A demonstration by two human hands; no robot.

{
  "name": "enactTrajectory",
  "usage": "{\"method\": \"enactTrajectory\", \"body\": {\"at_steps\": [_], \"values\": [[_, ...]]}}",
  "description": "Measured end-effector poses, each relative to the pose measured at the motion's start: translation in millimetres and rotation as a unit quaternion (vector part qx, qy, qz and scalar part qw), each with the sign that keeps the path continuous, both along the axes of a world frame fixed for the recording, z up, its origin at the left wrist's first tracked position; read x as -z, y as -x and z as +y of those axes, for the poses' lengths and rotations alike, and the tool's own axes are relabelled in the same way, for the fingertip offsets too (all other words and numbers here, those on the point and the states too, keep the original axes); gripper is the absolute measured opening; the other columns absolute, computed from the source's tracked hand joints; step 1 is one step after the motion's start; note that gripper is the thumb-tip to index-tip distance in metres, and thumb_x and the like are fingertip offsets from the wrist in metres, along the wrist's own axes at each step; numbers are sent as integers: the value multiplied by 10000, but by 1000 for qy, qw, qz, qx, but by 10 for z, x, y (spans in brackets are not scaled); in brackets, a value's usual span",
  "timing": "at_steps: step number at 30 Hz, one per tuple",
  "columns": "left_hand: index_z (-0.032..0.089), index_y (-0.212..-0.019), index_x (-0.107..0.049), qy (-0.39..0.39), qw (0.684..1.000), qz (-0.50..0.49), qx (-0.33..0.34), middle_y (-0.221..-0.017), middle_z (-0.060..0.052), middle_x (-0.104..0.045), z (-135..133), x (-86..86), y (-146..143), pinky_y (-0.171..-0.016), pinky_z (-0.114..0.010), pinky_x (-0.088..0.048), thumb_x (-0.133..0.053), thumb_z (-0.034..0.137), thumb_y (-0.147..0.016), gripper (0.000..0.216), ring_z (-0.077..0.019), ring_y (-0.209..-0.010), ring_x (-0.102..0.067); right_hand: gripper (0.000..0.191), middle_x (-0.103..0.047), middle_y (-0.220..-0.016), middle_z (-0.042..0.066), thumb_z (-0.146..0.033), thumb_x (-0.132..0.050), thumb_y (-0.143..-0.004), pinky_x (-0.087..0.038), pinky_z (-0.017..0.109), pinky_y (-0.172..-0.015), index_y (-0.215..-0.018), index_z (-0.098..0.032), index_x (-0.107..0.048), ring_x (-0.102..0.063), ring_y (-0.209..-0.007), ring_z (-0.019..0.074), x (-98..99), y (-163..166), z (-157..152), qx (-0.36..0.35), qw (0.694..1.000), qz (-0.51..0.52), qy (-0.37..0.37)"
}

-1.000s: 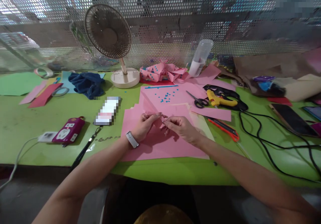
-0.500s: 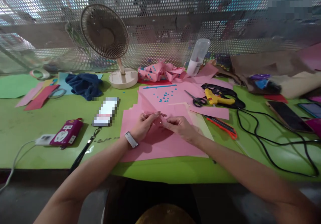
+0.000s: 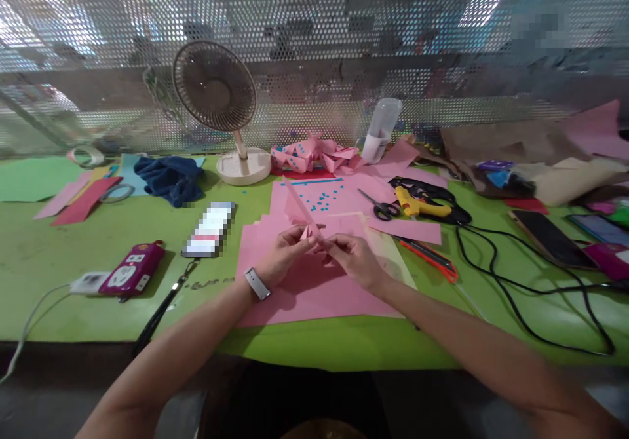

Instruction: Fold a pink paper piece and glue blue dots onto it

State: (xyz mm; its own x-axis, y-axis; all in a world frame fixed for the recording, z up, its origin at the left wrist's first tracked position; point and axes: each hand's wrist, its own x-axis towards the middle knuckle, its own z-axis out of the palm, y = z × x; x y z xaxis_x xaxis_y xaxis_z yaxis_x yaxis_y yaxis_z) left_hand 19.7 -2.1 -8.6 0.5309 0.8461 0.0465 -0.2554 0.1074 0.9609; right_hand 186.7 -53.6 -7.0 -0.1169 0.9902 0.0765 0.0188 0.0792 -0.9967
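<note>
My left hand (image 3: 284, 255) and my right hand (image 3: 351, 259) meet over a stack of pink paper sheets (image 3: 314, 288) on the green table (image 3: 98, 295). Both pinch a small folded pink paper piece (image 3: 301, 213) whose pointed flap sticks up and away from me. A white watch band sits on my left wrist. Beyond the hands lies a pink sheet with small blue dots (image 3: 327, 196).
A desk fan (image 3: 221, 105), a blue cloth (image 3: 170, 177), a pile of folded pink pieces (image 3: 309, 154), a plastic bottle (image 3: 382, 128), scissors (image 3: 378, 206), a yellow glue gun (image 3: 422, 203), an orange cutter (image 3: 427, 259), black cables (image 3: 515, 275), phones (image 3: 555, 236) and a magenta power strip (image 3: 130, 270) surround the paper.
The folded pink piece has been raised a little, its flap now pointing up. The view has tilted slightly; both hands stay together on the piece.
</note>
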Motion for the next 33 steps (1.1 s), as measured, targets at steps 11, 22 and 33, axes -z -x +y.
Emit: {"method": "enactTrajectory", "body": {"at_steps": [11,22,33], "values": [[123,-880,-623,46,966,153,202,-688,-63,-695,-38,-146,89,-541,-243,-501,-767,421,-741,359,-138,-552,-641,280,-526,-557,-64,-430,-709,-747,-309,202,-402,-817,-179,-608,-402,-414,54,-196,-199,83,56,996,62,6],[138,-929,-629,-77,983,25,-164,-725,-10,-683,334,-68,222,-631,-201,-470,-785,378,-727,351,-84,-626,-613,230,-585,-520,-21,-354,-719,-692,-420,208,-455,-609,-164,-619,-524,-445,77,-98,-175,114,46,987,122,96],[132,-821,-646,100,993,-20,-67,-713,-8,-639,205,-59,138,-631,-236,-549,-820,416,-663,369,-113,-664,-633,345,-659,-678,42,-481,-586,-861,-480,254,-493,-765,-157,-657,-597,-554,130,-34,-62,-18,-53,996,-39,63]]}}
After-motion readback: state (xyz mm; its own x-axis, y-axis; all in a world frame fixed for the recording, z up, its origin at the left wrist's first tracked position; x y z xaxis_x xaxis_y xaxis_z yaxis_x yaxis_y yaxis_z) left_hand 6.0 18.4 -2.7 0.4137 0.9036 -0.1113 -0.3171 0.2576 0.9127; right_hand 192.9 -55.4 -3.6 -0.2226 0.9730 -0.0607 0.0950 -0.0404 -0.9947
